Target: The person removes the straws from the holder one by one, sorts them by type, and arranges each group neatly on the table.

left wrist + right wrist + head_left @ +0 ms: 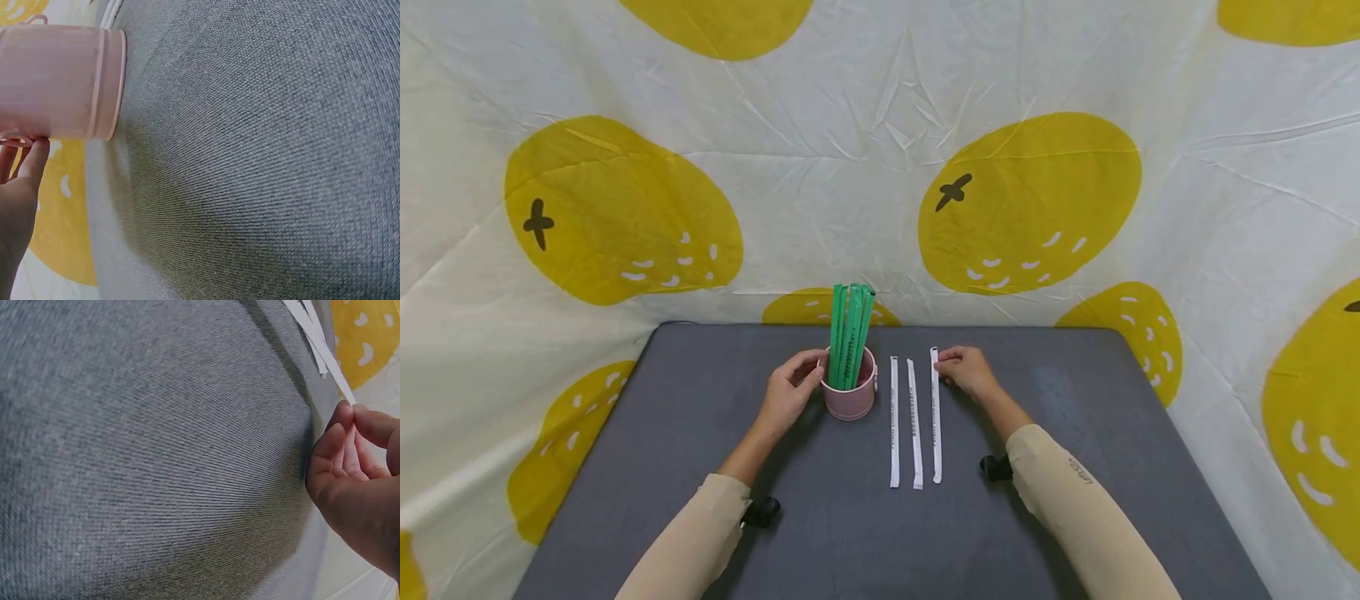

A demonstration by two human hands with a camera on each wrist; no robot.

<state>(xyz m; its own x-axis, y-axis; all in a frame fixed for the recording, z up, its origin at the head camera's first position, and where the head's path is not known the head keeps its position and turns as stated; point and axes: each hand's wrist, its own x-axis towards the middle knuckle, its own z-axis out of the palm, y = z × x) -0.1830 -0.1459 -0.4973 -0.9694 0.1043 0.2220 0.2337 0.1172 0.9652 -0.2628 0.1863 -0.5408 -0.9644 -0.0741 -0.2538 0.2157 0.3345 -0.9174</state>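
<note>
A small pink bucket [850,407] stands upright near the far edge of the table, holding several long green-wrapped sticks [847,342]. My left hand [790,387] grips the bucket's left side; in the left wrist view its fingertips meet the pink wall beside a small handle loop. To the right lie three slim white paper-wrapped straws, roughly parallel: a left one [894,425], a middle one [914,425] and a right one [936,425]. With thumb and forefinger, my right hand [970,371] pinches the far end of the right straw, as the right wrist view [356,469] also shows.
The dark grey cloth-covered table [1060,517] spreads around both hands. Behind it hangs a white curtain [850,200] with large yellow fruit prints, close to the table's far edge. Black wrist cameras sit below the left [762,512] and right [996,468] forearms.
</note>
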